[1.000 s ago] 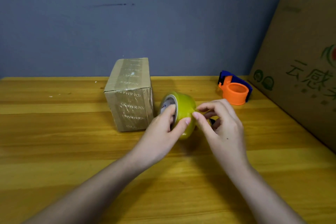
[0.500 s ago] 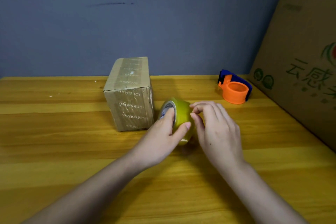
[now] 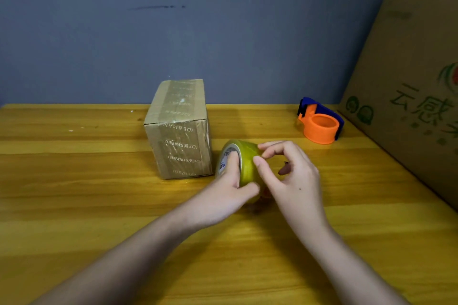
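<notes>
Item: packing-tape roll (image 3: pixel 247 163) | left hand (image 3: pixel 223 195) grips its rim, finger in core | right hand (image 3: pixel 290 176) pinches its face beside left thumb | risk: loose end may slip or split under shallow pinch

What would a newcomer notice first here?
At the centre of the wooden table, the left hand grips a yellow-green roll of packing tape, while the right hand picks at its outer face. A taped brown cardboard box stands just left of it; an orange and blue plastic tape dispenser sits at rear right.
</notes>
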A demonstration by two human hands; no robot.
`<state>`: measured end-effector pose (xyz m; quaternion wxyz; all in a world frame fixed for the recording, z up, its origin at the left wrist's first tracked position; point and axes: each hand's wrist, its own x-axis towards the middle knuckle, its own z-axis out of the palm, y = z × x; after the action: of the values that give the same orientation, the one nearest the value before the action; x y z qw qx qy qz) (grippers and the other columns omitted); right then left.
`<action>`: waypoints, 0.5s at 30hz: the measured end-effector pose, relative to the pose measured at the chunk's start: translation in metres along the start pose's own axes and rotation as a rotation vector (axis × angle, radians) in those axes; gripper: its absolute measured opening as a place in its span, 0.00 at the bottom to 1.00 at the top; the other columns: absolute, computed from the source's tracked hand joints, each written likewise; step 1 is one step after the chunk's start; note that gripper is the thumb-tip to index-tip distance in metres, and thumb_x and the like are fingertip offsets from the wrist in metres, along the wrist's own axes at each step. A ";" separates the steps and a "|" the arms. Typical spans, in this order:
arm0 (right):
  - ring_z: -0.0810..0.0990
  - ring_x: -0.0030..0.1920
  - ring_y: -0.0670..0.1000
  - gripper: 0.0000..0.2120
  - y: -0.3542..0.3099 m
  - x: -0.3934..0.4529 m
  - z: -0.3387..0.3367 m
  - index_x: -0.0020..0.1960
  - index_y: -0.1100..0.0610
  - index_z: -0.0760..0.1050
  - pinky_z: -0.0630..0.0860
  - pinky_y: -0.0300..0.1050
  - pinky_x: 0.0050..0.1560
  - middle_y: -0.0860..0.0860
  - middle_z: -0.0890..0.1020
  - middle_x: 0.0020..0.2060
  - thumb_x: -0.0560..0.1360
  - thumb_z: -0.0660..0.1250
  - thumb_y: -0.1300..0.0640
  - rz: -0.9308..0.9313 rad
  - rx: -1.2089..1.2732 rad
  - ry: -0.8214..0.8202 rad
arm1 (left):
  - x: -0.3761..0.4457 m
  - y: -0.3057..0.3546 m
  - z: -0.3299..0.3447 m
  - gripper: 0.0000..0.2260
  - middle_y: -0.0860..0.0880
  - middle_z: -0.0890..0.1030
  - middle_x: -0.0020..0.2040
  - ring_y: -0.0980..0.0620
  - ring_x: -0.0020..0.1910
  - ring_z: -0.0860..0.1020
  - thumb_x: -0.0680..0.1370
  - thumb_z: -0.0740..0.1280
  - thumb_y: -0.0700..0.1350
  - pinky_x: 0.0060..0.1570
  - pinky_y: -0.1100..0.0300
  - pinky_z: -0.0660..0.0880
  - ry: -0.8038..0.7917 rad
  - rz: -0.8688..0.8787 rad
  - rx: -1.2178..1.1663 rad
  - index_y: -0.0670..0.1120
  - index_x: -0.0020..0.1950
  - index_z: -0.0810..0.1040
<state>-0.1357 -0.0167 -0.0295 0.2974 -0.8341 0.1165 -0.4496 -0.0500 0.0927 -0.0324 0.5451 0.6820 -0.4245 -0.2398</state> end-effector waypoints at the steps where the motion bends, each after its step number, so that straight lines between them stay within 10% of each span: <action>1: 0.80 0.51 0.43 0.04 0.001 0.001 0.000 0.42 0.51 0.75 0.74 0.42 0.45 0.41 0.82 0.46 0.72 0.68 0.51 0.011 0.020 0.009 | 0.000 0.000 0.000 0.27 0.41 0.74 0.60 0.53 0.56 0.72 0.67 0.64 0.53 0.64 0.43 0.69 -0.005 0.009 0.002 0.47 0.64 0.64; 8: 0.83 0.41 0.51 0.09 0.008 0.003 -0.008 0.43 0.57 0.77 0.77 0.49 0.39 0.48 0.85 0.42 0.79 0.63 0.55 -0.372 -0.437 0.104 | 0.000 0.000 0.005 0.12 0.53 0.78 0.48 0.66 0.46 0.76 0.77 0.64 0.38 0.48 0.71 0.72 0.003 0.042 -0.164 0.44 0.60 0.71; 15: 0.83 0.39 0.53 0.12 0.007 0.007 -0.008 0.41 0.60 0.78 0.78 0.49 0.37 0.52 0.84 0.41 0.80 0.62 0.57 -0.481 -0.468 0.125 | -0.001 0.006 0.004 0.13 0.54 0.78 0.49 0.63 0.49 0.74 0.75 0.62 0.45 0.53 0.69 0.70 0.014 0.089 -0.103 0.43 0.57 0.73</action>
<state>-0.1384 -0.0287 -0.0257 -0.0245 -0.8543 0.0344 -0.5180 -0.0554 0.0909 -0.0281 0.5923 0.6354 -0.4376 -0.2321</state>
